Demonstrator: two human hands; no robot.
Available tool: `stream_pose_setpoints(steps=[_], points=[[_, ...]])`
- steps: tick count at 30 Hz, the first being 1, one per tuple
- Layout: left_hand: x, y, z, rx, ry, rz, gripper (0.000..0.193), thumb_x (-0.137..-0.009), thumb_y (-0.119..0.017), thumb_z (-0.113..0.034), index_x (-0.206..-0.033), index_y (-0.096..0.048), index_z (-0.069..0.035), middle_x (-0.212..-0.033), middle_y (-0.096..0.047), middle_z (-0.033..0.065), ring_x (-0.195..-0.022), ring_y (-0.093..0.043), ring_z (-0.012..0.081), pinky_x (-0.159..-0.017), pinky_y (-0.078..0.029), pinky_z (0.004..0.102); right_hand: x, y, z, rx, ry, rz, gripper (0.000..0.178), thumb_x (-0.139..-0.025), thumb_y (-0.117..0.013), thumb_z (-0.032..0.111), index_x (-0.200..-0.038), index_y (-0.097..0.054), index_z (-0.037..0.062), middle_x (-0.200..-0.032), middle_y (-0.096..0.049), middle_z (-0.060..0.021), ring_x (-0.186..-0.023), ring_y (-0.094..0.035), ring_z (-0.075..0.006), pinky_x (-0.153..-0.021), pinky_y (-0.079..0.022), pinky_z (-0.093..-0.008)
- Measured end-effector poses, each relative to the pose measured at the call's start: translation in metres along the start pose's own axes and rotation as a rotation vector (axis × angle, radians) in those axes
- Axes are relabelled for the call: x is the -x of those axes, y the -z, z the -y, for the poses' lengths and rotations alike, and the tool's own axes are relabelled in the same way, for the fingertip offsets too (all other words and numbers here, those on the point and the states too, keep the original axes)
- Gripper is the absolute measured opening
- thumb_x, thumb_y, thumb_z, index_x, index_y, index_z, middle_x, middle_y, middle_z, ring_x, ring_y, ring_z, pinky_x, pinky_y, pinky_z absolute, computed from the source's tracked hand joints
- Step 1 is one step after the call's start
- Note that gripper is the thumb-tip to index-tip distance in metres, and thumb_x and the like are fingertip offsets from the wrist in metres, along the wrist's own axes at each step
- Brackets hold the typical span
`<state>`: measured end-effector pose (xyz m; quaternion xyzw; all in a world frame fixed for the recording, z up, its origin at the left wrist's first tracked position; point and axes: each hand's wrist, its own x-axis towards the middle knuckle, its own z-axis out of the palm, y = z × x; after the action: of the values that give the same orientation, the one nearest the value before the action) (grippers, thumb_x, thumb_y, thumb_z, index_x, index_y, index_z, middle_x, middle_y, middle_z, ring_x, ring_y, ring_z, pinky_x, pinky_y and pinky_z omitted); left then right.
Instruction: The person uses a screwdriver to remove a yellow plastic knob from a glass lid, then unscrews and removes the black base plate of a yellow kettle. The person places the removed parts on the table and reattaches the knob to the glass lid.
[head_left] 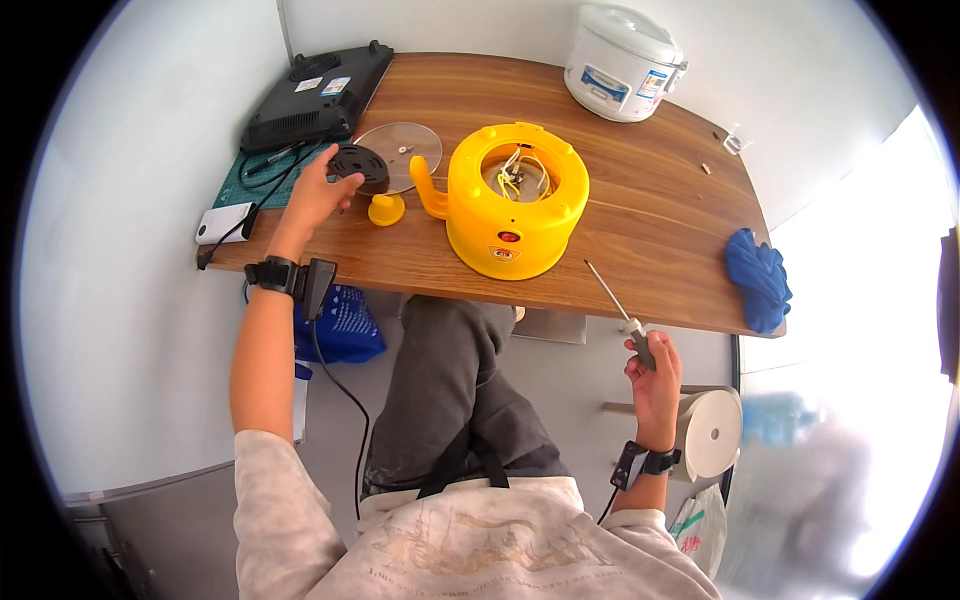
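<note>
Over the left part of the table, my left hand (318, 197) grips a black round slotted cover (366, 172) by its near-left edge, with thumb and fingers around it. A clear round lid (415, 150) lies partly beneath this cover. Beside them sits a small yellow knob-like piece (386, 209). A yellow appliance housing with a side handle (510, 240) stands mid-table, its round opening facing up and wires (520, 177) showing inside. My right hand (655, 375) is closed around a screwdriver (622, 310), off the table's front edge, its shaft angled up-left toward the housing but apart from it.
A black flat appliance (315, 100) and a green cutting mat (240, 187) lie at the left, near a white device (225, 223) and a black cable. A white rice cooker (622, 65) stands at the back. Blue cloth (757, 280) hangs over the right edge; a stool (712, 433) is below.
</note>
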<state>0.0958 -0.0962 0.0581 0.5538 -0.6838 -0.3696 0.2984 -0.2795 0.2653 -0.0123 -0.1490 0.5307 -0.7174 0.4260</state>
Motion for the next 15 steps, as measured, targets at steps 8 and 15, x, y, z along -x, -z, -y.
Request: stream_pose_setpoints(steps=[8,15], points=[[-0.005,-0.006,0.020,-0.336,-0.176,-0.114,0.081,-0.083,-0.079,-0.040,-0.146,-0.044,-0.002,-0.116,-0.067,0.0192,-0.098,-0.067,0.0269,-0.086,-0.052,0.0372,0.000,0.001,-0.002,-0.023,-0.004,-0.002,0.014,-0.100,-0.061,0.022,-0.100,-0.058,0.0085,-0.093,-0.068,-0.0105,-0.065,-0.058,-0.0122,-0.060,-0.048,-0.0248],[-0.001,-0.005,0.016,-0.570,-0.230,-0.063,0.061,-0.090,-0.072,-0.042,-0.139,-0.055,-0.009,-0.104,-0.063,0.0171,-0.095,-0.064,0.0284,-0.085,-0.052,0.0382,-0.001,0.007,-0.006,-0.011,-0.011,-0.002,0.015,-0.100,-0.060,0.023,-0.100,-0.058,0.0081,-0.093,-0.068,-0.0111,-0.065,-0.058,-0.0124,-0.061,-0.048,-0.0249]])
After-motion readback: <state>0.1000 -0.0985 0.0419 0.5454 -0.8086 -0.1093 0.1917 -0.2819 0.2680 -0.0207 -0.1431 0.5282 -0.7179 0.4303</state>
